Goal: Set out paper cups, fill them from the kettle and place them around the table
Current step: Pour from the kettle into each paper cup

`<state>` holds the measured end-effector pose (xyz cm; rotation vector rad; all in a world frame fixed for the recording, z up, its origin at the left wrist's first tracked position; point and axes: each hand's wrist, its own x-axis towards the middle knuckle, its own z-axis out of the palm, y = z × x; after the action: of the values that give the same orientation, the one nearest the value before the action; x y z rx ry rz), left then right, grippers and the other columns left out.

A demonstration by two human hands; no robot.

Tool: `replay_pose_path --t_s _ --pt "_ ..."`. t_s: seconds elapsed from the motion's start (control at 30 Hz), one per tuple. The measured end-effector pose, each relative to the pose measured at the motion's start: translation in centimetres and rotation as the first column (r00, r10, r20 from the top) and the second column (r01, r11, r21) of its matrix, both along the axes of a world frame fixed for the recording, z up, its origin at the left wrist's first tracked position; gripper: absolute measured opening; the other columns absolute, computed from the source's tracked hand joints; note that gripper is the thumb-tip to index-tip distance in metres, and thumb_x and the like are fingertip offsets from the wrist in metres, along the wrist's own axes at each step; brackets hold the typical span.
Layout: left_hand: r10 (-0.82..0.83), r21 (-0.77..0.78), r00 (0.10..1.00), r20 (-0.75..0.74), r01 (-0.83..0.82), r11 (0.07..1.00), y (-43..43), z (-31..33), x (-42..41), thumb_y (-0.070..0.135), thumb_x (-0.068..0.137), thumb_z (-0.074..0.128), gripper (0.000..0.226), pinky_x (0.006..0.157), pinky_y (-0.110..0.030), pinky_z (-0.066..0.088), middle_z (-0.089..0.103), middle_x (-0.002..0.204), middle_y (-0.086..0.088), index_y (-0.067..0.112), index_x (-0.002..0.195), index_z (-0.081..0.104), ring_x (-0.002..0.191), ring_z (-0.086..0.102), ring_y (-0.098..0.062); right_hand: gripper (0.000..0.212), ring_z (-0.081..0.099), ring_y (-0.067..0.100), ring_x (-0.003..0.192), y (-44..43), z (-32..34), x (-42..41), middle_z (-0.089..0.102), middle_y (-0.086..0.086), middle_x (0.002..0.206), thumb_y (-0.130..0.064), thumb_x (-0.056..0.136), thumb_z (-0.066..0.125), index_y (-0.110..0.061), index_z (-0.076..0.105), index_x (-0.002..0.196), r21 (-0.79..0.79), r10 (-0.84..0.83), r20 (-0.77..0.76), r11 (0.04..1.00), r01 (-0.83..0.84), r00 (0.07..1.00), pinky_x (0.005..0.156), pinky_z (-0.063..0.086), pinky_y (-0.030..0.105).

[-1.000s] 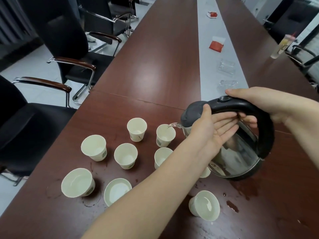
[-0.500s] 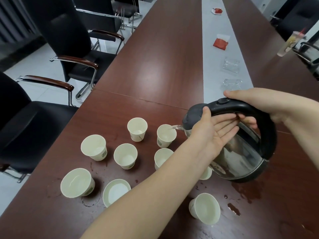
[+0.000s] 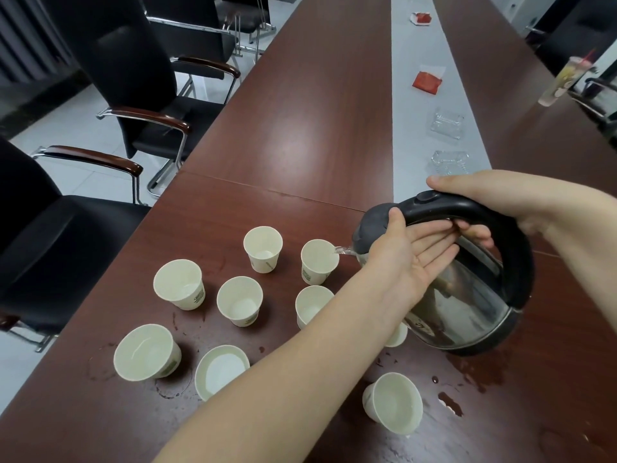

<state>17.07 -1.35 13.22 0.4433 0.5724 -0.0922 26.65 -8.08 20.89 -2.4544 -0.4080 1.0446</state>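
Several white paper cups stand in a loose cluster on the dark wooden table (image 3: 300,135). A steel kettle (image 3: 467,302) with a black lid and handle is tilted to the left, and water runs from its spout into a cup (image 3: 319,260) at the back of the cluster. My right hand (image 3: 494,198) grips the top of the black handle. My left hand (image 3: 410,259) lies flat, fingers straight, against the kettle's lid and side. My left forearm hides part of two cups. Another cup (image 3: 395,407) stands apart at the front right.
Water puddles (image 3: 467,372) lie on the table under and right of the kettle. Black office chairs (image 3: 143,105) line the left side. A grey strip down the table's middle holds two glass ashtrays (image 3: 449,162) and red packets (image 3: 427,82). A plastic drink cup (image 3: 564,80) stands far right.
The kettle stays tilted and keeps pouring into the same back cup. Both hands hold their places on it; only the view has shifted slightly.
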Motion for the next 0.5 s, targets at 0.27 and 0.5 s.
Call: replay_pose_path --t_s 0.27,0.5 --pt "0.017 0.002 1.000 -0.009 -0.017 1.000 -0.24 -0.21 0.23 0.050 0.100 0.026 0.069 0.062 -0.025 0.057 0.068 0.068 -0.012 -0.002 0.075 0.064 0.071 0.066 -0.018 0.067 0.038 0.019 0.031 0.03 0.10 0.06 0.040 0.008 0.037 -0.061 0.088 0.042 -0.009 0.047 0.046 -0.015 0.009 -0.014 1.000 -0.010 1.000 0.036 0.038 0.020" --pt "0.022 0.012 1.000 -0.005 -0.022 1.000 -0.29 -0.27 0.30 0.050 0.100 0.026 0.069 0.063 -0.024 0.056 0.068 0.063 -0.010 -0.001 0.074 0.064 0.068 0.066 -0.017 0.068 0.037 0.019 0.030 0.04 0.03 0.14 0.039 0.008 0.036 -0.061 0.087 0.043 -0.010 0.047 0.043 -0.002 0.009 -0.024 1.000 -0.009 1.000 0.036 0.037 0.020"
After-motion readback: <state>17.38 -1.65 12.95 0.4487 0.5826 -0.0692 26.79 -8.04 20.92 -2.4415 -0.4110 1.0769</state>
